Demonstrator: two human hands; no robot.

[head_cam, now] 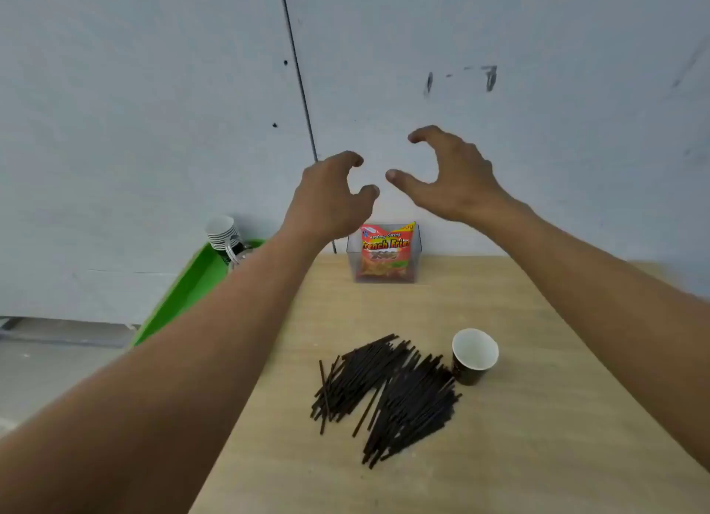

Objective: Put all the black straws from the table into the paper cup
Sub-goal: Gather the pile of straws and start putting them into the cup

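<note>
Black straws (384, 390) well below raised hands (330, 202)

Light wooden table (538, 456) fills the lower right. Mid-table lies a loose heap of black straws (388, 392), mostly slanting the same way, a few strays crossing at the left edge. Just right of the heap stands a dark paper cup (473, 356), upright, white inside, touching the nearest straw ends. At the far edge by the wall sits a clear box (384, 258) with a red snack bag (386, 250) standing in it. A green tray (192, 286) lies along the table's left side, partly hidden.
</note>
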